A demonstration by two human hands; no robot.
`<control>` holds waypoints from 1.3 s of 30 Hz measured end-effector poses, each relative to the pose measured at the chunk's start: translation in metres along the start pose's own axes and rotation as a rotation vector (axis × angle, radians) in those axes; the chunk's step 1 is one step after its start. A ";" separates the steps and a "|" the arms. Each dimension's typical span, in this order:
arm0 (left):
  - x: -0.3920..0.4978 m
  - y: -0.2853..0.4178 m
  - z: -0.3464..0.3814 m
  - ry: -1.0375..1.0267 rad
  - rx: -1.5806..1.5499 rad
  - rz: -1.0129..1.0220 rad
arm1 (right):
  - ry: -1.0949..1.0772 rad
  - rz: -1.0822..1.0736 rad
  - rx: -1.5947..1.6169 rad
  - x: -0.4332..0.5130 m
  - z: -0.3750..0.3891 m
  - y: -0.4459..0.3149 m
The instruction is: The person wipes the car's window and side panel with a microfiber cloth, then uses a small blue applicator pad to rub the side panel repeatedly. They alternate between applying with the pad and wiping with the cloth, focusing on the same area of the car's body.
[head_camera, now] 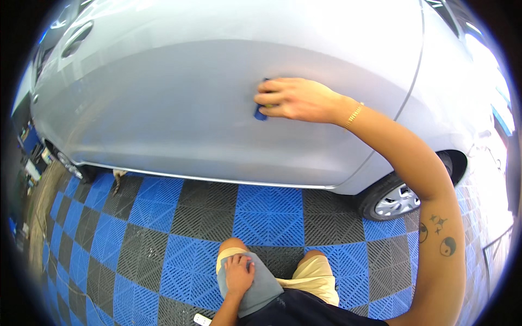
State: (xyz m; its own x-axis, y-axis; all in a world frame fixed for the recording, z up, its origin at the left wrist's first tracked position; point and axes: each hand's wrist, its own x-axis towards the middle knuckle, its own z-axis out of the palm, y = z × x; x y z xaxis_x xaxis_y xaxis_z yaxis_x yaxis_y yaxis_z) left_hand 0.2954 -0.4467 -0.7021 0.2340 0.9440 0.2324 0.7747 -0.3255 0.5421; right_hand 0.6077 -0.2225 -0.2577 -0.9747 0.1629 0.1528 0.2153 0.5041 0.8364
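Note:
My right hand (295, 100) grips a small dark blue applicator block (260, 113) against a silver car's door panel (183, 102). Its fingers hide most of the block, and a bit of yellow shows between them. Down on my left thigh lies a grey cloth (261, 281). My left hand (239, 274) rests on top of that cloth, fingers slightly bent and apart.
The car's wheel (393, 203) stands at the right, near my forearm. Under the sill at the left, a cat (118, 177) partly shows. Blue and black grid tiles (269, 216) cover the floor. A white power strip (202, 320) and a thin cable (69, 287) lie there.

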 end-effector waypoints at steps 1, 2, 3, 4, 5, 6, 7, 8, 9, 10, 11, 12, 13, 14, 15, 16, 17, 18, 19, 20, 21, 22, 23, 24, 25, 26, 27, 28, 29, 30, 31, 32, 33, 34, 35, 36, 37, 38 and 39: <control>0.001 -0.001 -0.001 -0.006 0.007 0.000 | -0.056 0.029 0.042 -0.031 -0.011 -0.004; 0.002 -0.002 -0.002 -0.014 0.022 0.000 | -0.089 0.051 0.077 -0.060 -0.023 -0.008; 0.002 -0.002 -0.003 -0.014 0.017 0.000 | -0.106 0.072 0.117 -0.090 -0.035 -0.013; 0.002 -0.003 -0.004 -0.014 0.013 -0.004 | -0.146 0.096 0.104 -0.117 -0.046 -0.017; 0.000 -0.003 -0.007 -0.018 0.009 -0.016 | -0.172 0.118 0.097 -0.144 -0.056 -0.022; 0.000 -0.003 -0.008 -0.019 0.017 -0.014 | -0.186 0.139 0.094 -0.169 -0.065 -0.026; 0.000 -0.002 -0.009 -0.017 0.016 -0.006 | -0.222 0.138 0.079 -0.191 -0.074 -0.028; -0.001 -0.003 -0.011 -0.021 0.019 -0.007 | -0.246 0.139 0.070 -0.211 -0.082 -0.030; 0.000 -0.002 -0.012 -0.019 0.020 -0.011 | -0.269 0.134 0.059 -0.227 -0.090 -0.031; -0.001 -0.002 -0.013 -0.013 0.009 -0.008 | -0.287 0.140 0.041 -0.240 -0.099 -0.030; -0.001 -0.002 -0.013 -0.025 0.011 -0.006 | -0.303 0.148 0.026 -0.249 -0.108 -0.029; 0.000 -0.001 -0.014 -0.029 0.014 -0.007 | -0.310 0.144 0.007 -0.255 -0.116 -0.026; 0.000 -0.001 -0.014 -0.030 0.017 -0.011 | -0.331 0.171 0.001 -0.256 -0.123 -0.023; 0.000 -0.002 -0.014 -0.027 0.014 0.001 | -0.341 0.185 -0.007 -0.253 -0.128 -0.019; 0.000 -0.002 -0.013 -0.021 0.010 0.010 | -0.313 0.194 -0.014 -0.246 -0.131 -0.015; -0.001 -0.002 -0.013 -0.042 0.013 -0.009 | -0.327 0.181 -0.046 -0.236 -0.131 -0.012; -0.001 -0.002 -0.013 -0.013 0.001 0.017 | -0.341 0.181 -0.047 -0.223 -0.128 -0.007; -0.001 -0.003 -0.012 -0.011 -0.005 0.016 | -0.333 0.170 -0.051 -0.206 -0.124 -0.003; -0.002 -0.003 -0.012 -0.016 -0.011 0.009 | -0.327 0.162 -0.049 -0.187 -0.116 0.000; -0.002 -0.004 -0.012 -0.010 -0.009 0.016 | -0.301 0.147 -0.044 -0.166 -0.107 0.004; -0.001 -0.005 -0.012 -0.006 -0.012 0.018 | -0.277 0.131 -0.039 -0.144 -0.096 0.009; -0.003 -0.005 -0.012 -0.006 -0.014 0.020 | -0.255 0.117 -0.031 -0.120 -0.087 0.012; -0.004 -0.006 -0.011 -0.003 -0.020 0.022 | -0.238 0.102 -0.018 -0.096 -0.078 0.015; -0.003 -0.006 -0.011 0.004 -0.027 0.026 | -0.220 0.087 -0.009 -0.070 -0.069 0.020; -0.003 -0.007 -0.010 0.003 -0.042 0.020 | -0.167 0.065 0.001 -0.043 -0.061 0.024; -0.003 -0.008 -0.009 0.010 -0.036 0.028 | -0.193 0.069 0.016 -0.014 -0.052 0.028; -0.003 -0.008 -0.008 0.005 -0.043 0.023 | -0.186 0.065 0.037 0.016 -0.043 0.031; -0.003 -0.007 -0.007 0.001 -0.047 0.019 | -0.215 0.073 0.049 0.043 -0.036 0.033; -0.003 -0.007 -0.005 -0.001 -0.051 0.013 | -0.194 0.075 0.071 0.069 -0.031 0.035; -0.004 -0.006 -0.004 -0.004 -0.053 0.010 | -0.209 0.091 0.085 0.093 -0.025 0.036; -0.003 -0.005 -0.002 -0.005 -0.055 0.009 | -0.226 0.108 0.097 0.113 -0.021 0.039; -0.003 -0.004 0.000 0.003 -0.057 0.008 | -0.192 0.118 0.093 0.132 -0.018 0.044; -0.003 -0.002 0.001 0.006 -0.060 0.010 | -0.163 0.133 0.090 0.145 -0.015 0.047; -0.003 -0.001 0.003 -0.005 -0.066 0.011 | -0.130 0.158 0.079 0.150 -0.014 0.048; -0.002 0.000 0.004 0.010 -0.058 0.011 | -0.098 0.159 0.064 0.151 -0.014 0.050; -0.001 0.001 0.005 0.009 -0.055 0.011 | -0.065 0.171 0.040 0.145 -0.015 0.051; 0.000 0.002 0.007 0.005 -0.054 0.015 | -0.047 0.187 0.015 0.134 -0.017 0.051; 0.001 0.003 0.008 0.006 -0.053 0.014 | -0.023 0.177 0.010 0.118 -0.019 0.050; 0.002 0.003 0.008 0.004 -0.055 0.015 | -0.013 0.169 0.004 0.094 -0.023 0.047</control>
State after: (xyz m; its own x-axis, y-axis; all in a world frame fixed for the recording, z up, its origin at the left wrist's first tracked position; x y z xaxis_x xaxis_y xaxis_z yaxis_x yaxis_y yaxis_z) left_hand 0.3034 -0.4454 -0.7063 0.2428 0.9388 0.2443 0.7378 -0.3422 0.5819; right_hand 0.5253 -0.2034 -0.1918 -0.9237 0.2564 0.2846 0.3766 0.4721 0.7971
